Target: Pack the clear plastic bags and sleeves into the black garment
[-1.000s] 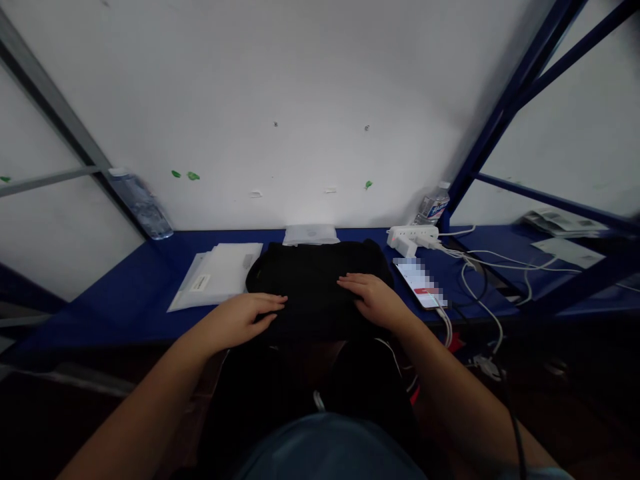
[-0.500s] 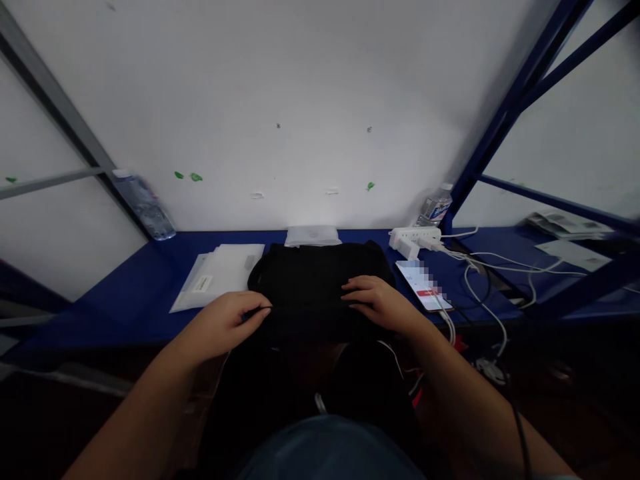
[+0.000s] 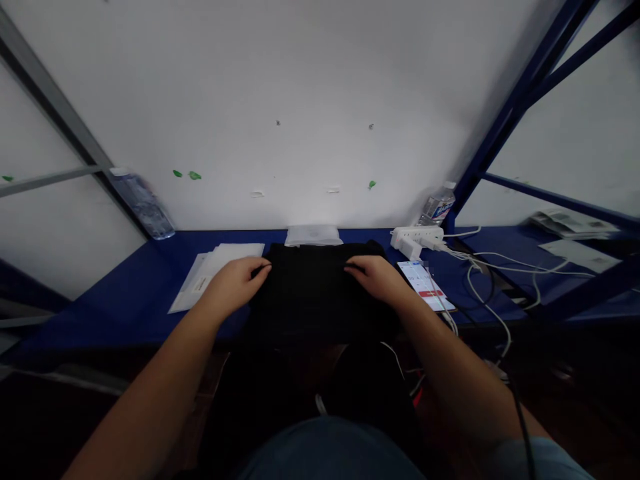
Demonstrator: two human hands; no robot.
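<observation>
Between left hand (image 3: 233,283) and right hand (image 3: 380,280) fingertips: black cloth (image 3: 310,290), on blue desk (image 3: 123,290), pinched by both, thumb against finger, seemingly for even tension. Beyond right fingers: smartphone (image 3: 424,283), cabled, presumably for charging.

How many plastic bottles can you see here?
2: one bottle at the back left of the table, another bottle behind the power strip at right. Others may be hidden.

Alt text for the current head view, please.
A person's left hand and right hand pinch black fabric on a blue tabletop. White packets lie left of the fabric, a phone and power strip right.
</observation>
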